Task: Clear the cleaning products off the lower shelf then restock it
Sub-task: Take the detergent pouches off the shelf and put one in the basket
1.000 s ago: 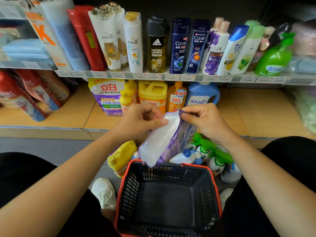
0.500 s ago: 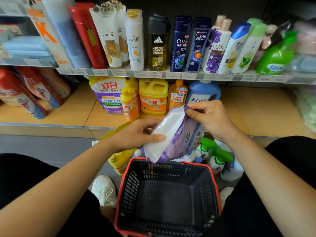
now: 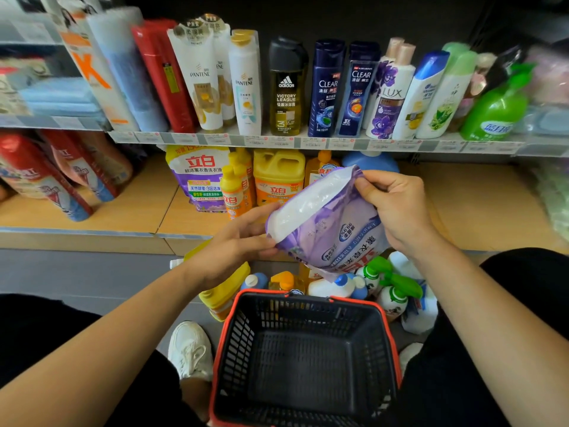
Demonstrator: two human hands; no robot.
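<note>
Purple detergent pouch (image 3: 326,229), Chinese label upside-down

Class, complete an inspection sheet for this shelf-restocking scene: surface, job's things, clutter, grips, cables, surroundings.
Surface: wooden lower shelf, products standing mid-shelf.
Job's things: purple pouch held in front of the shelf; standing pouch, yellow jug and small yellow bottles on it.
Clutter: spray bottles and a floor jug sit on the floor between shelf and basket.
Grips: left hand holds the pouch's left end; right hand pinches its upper right corner.
Cables: nothing seen.
Surroundings: upper shelf lined with shampoo bottles; red pouches at left.
</note>
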